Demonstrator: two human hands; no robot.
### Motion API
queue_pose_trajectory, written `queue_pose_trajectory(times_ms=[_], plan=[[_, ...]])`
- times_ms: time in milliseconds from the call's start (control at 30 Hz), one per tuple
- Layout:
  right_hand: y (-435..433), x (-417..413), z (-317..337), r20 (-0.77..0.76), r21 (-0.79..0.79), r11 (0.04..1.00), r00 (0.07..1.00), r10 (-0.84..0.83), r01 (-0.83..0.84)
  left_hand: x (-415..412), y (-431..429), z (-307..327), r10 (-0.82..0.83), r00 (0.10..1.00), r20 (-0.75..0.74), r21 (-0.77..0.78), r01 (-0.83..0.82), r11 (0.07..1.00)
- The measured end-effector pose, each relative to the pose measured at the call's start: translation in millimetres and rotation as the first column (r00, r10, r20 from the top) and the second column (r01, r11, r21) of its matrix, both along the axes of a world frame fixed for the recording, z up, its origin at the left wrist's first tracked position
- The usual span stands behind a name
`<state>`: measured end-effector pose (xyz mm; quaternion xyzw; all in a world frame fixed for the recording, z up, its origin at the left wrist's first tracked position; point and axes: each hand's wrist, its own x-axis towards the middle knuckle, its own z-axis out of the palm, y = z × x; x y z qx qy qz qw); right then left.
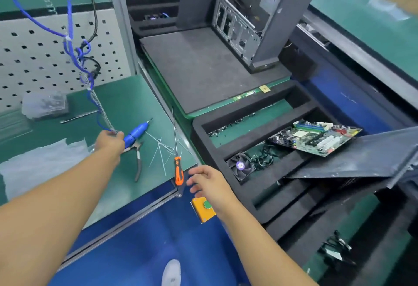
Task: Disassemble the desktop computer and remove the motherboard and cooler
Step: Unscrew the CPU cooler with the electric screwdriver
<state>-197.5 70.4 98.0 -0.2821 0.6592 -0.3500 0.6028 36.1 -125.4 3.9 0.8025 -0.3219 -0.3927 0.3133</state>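
Left hand: curled round the rear end of the blue plastic electric screwdriver.
Right hand: fingers loosely bent, holding nothing, just right of the orange-handled long screwdriver.
Green motherboard: well right of both hands, tilted in the black foam tray.
Black cooler fan: between the right hand and the board, one compartment nearer.
Hidden: the left fingertips; the tray's near end, under a dark panel.

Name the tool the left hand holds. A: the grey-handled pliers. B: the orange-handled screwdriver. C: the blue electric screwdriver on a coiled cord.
C: the left hand curls round the rear of the blue electric screwdriver; the open right hand only hovers beside the orange-handled screwdriver.
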Motion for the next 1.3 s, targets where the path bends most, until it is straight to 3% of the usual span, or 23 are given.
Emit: queue_pose_trajectory(times_ms=[200,367,567,700,767,867,967,1067,1200,1300], plan=[[-11,4,3,0.001,-0.030,1.000,1.000,0.002,-0.002,-16,14,21,-0.175,0.985,0.009,-0.242,0.172,0.955],[-22,13,8,0.004,-0.101,0.995,1.000,-0.020,0.020,-30,24,67,-0.218,0.957,-0.191,-0.394,0.129,0.910],[-41,20,13,-0.271,-0.318,0.937,0.961,0.056,-0.144,-52,40,143,-0.281,0.864,-0.417,-0.488,0.048,0.872],[-52,23,19,-0.549,-0.333,0.889,0.831,0.089,-0.315,-74,57,184,-0.286,0.769,-0.571,-0.410,0.034,0.912],[-51,21,28,-0.616,-0.398,0.861,0.788,0.006,-0.318,-87,68,198,-0.326,0.705,-0.629,-0.361,0.106,0.927],[-35,-1,43,-0.575,-0.580,0.782,0.795,-0.194,-0.228,-109,84,209,-0.363,0.591,-0.721,-0.288,0.222,0.932],[-3,-28,53,-0.446,-0.583,0.806,0.869,-0.214,-0.100,-139,102,217,-0.392,0.508,-0.767,-0.250,0.326,0.912],[35,-68,61,-0.288,-0.609,0.781,0.878,-0.382,0.140,-191,133,221,-0.457,0.430,-0.779,-0.273,0.423,0.864],[103,-144,78,-0.140,-0.606,0.666,0.766,-0.627,0.435,-276,194,224,-0.696,0.363,-0.620,-0.376,0.641,0.669],[171,-202,92,-0.087,-0.607,0.545,0.633,-0.769,0.579,-334,252,225,-0.822,0.187,-0.539,-0.435,0.773,0.461]])
